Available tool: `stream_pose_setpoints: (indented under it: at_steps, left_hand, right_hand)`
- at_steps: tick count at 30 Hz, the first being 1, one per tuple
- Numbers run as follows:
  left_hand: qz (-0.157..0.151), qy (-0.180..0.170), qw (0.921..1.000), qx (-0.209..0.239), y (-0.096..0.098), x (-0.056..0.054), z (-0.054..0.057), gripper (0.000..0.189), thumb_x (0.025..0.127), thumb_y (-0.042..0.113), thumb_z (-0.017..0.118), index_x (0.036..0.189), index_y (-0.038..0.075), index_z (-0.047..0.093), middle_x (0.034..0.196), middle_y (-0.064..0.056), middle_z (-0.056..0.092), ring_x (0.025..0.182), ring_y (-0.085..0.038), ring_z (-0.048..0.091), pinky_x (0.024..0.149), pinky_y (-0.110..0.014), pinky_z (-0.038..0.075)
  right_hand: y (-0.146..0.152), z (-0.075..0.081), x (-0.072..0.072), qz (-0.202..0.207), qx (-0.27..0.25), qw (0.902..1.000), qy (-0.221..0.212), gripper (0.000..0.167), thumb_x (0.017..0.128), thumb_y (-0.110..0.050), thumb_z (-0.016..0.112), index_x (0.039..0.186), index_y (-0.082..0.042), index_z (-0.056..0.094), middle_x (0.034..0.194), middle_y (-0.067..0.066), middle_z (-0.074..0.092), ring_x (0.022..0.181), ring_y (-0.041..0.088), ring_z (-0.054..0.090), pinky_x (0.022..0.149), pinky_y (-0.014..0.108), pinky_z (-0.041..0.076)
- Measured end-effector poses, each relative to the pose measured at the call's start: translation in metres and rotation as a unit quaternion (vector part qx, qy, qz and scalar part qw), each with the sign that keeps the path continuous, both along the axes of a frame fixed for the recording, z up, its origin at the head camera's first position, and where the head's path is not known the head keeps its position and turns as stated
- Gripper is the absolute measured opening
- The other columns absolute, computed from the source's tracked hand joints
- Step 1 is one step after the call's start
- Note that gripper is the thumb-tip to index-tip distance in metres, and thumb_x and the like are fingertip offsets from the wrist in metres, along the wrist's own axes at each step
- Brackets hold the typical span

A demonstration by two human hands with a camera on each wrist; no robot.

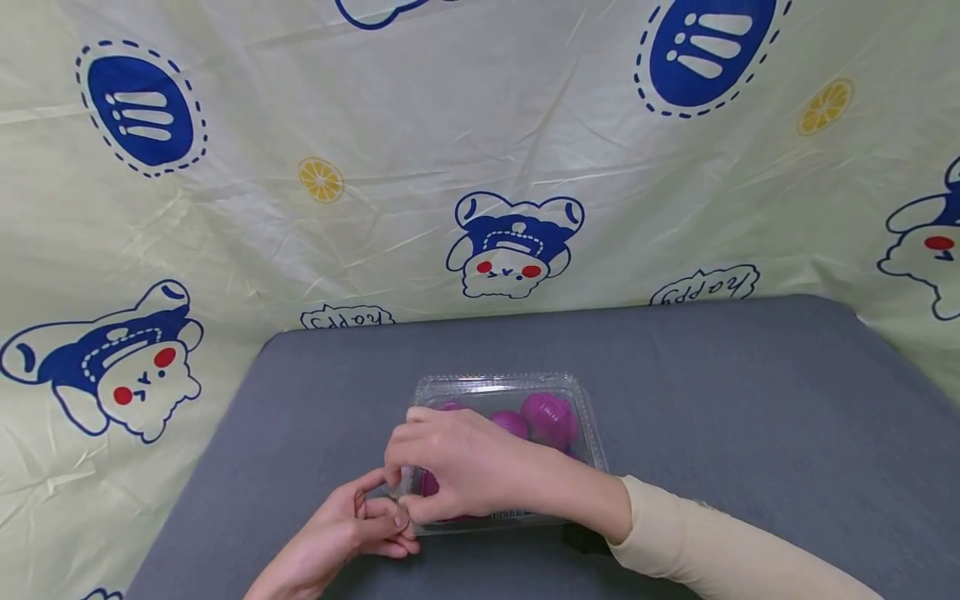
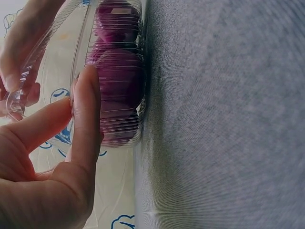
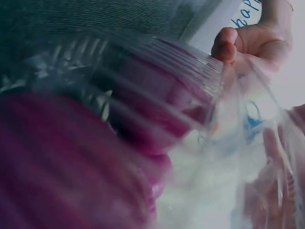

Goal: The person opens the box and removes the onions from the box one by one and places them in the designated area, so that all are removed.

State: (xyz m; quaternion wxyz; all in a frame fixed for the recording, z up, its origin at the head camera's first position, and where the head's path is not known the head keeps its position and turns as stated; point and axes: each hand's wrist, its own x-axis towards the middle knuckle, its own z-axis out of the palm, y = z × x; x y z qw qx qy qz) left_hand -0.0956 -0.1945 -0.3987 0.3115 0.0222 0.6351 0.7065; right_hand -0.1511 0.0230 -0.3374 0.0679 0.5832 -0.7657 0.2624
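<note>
A clear plastic clamshell box (image 1: 495,383) lies on the grey surface with several glossy purple round things (image 1: 551,419) inside; their exact kind is unclear. At the box's near left corner, my left hand (image 1: 352,525) pinches the rim between thumb and index finger. My right hand (image 1: 480,458) reaches across the box from the right and grips the lid's edge at that same side. In the left wrist view the lid (image 2: 46,38) stands raised at an angle from the ribbed base (image 2: 116,126). The right wrist view is blurred, with purple things close beneath the plastic.
A grey cloth-covered table (image 1: 712,400) extends around the box. Behind it hangs a pale printed curtain (image 1: 405,108) with cartoon figures. A small dark object (image 1: 585,540) lies partly hidden under the right forearm.
</note>
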Motion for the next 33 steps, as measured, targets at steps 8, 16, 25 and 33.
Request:
stream_pose_setpoints:
  at_steps: [8, 16, 25, 33]
  left_hand:
    - [0.003, 0.000, 1.0000, -0.004, 0.000, 0.001, 0.000, 0.071, 0.095, 0.009, 0.064, 0.147, -0.009, 0.020, 0.092, -0.015, 0.071, 0.085, -0.029, 0.071, 0.082, -0.041, 0.057]
    - [0.002, 0.010, 0.9999, -0.001, 0.002, 0.002, 0.000, 0.075, 0.094, 0.007, 0.064, 0.149, -0.009, 0.016, 0.093, -0.018, 0.070, 0.084, -0.028, 0.070, 0.081, -0.040, 0.057]
    - [0.001, 0.012, 0.9999, 0.010, 0.001, 0.001, -0.002, 0.071, 0.094, 0.006, 0.064, 0.148, -0.008, 0.020, 0.092, -0.018, 0.070, 0.084, -0.028, 0.071, 0.081, -0.039, 0.057]
    - [0.002, 0.017, 0.9998, 0.008, 0.001, 0.001, -0.001, 0.070, 0.093, 0.005, 0.064, 0.146, -0.009, 0.021, 0.090, -0.018, 0.070, 0.082, -0.028, 0.071, 0.080, -0.040, 0.058]
  right_hand:
    - [0.012, -0.002, 0.007, -0.011, 0.057, 0.9959, 0.069, 0.028, 0.084, -0.025, 0.070, 0.113, -0.023, 0.068, 0.118, -0.010, 0.061, 0.106, 0.007, 0.049, 0.090, 0.015, 0.041]
    - [0.024, -0.007, 0.021, -0.009, 0.080, 0.9911, 0.106, 0.047, 0.081, -0.017, 0.071, 0.126, -0.025, 0.063, 0.139, -0.005, 0.053, 0.122, 0.009, 0.045, 0.104, 0.027, 0.040]
    - [0.042, -0.018, 0.033, -0.025, 0.106, 0.9831, 0.147, 0.072, 0.081, -0.013, 0.077, 0.146, -0.025, 0.047, 0.156, -0.004, 0.035, 0.139, 0.010, 0.032, 0.110, 0.035, 0.035]
    - [0.069, -0.028, 0.039, -0.056, 0.117, 0.9803, 0.149, 0.080, 0.080, -0.017, 0.082, 0.149, -0.028, 0.043, 0.155, -0.005, 0.036, 0.140, 0.012, 0.035, 0.110, 0.039, 0.036]
